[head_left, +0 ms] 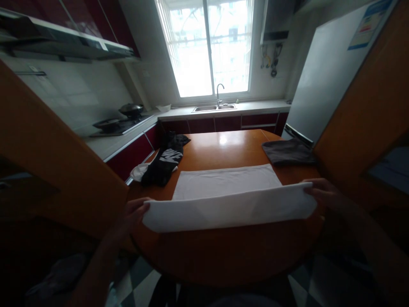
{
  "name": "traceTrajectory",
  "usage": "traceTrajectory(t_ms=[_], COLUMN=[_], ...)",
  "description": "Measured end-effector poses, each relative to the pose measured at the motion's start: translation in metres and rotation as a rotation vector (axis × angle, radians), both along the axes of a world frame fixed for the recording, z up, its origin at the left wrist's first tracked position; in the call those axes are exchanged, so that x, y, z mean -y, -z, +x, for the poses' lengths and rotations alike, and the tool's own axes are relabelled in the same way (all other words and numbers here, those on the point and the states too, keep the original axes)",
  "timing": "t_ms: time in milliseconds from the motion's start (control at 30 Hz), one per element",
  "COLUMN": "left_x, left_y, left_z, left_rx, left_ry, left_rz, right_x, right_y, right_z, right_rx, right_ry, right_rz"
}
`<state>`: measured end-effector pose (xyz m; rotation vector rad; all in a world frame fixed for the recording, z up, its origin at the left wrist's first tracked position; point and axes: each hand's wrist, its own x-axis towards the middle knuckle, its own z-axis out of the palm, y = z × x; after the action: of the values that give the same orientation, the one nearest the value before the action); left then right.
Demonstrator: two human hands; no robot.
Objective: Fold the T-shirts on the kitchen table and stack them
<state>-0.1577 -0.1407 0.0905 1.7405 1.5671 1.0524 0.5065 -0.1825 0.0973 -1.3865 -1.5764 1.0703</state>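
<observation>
Holding a white cloth [223, 200] by its near fold, one end in each hand, over the round wooden table [223, 251]. My left hand [134, 213] pinches the left end, fingers [145, 204] closed on the fabric; my right hand [322, 194] grips the right end the same way, fingers closed on it. The near edge is lifted and doubled toward the far side, while the far half lies flat on the table. A black garment with white lettering [164, 162] sits at the table's left edge, partly hanging off. A folded dark grey cloth [287, 152] lies at the far right, well apart from the white one. Sink [214, 108] under the window beyond.
</observation>
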Motion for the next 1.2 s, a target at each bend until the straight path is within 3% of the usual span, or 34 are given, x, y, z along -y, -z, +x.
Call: traceTrajectory(t_ms=[133,267,500,633,733,967,1200], left_x=[-0.03,-0.064,-0.113,-0.119,-0.118,-0.109,-0.121], left_y=[0.003,0.01,0.037,0.047,0.05,0.05,0.031], left_z=[0.018,0.031,0.055,0.057,0.053,0.05,0.045], left_rx=[0.277,0.31,0.13,-0.011,-0.053,-0.03,0.104], left_ry=[0.04,0.065,0.085,0.085,0.077,0.086,-0.004], left_rz=[-0.1,-0.124,-0.173,-0.146,-0.127,-0.142,-0.105], right_x=[-0.033,-0.059,-0.101,-0.112,-0.114,-0.104,-0.11], right_y=[0.019,0.032,0.068,0.094,0.103,0.093,0.05], right_z=[-0.003,-0.008,-0.023,-0.026,-0.027,-0.032,-0.026], right_rx=[-0.099,-0.074,0.042,0.196,0.22,0.112,-0.034], right_ry=[0.101,0.13,0.18,0.272,0.319,0.367,0.378], right_rz=[-0.034,-0.111,-0.072,0.04,0.08,0.043,-0.006])
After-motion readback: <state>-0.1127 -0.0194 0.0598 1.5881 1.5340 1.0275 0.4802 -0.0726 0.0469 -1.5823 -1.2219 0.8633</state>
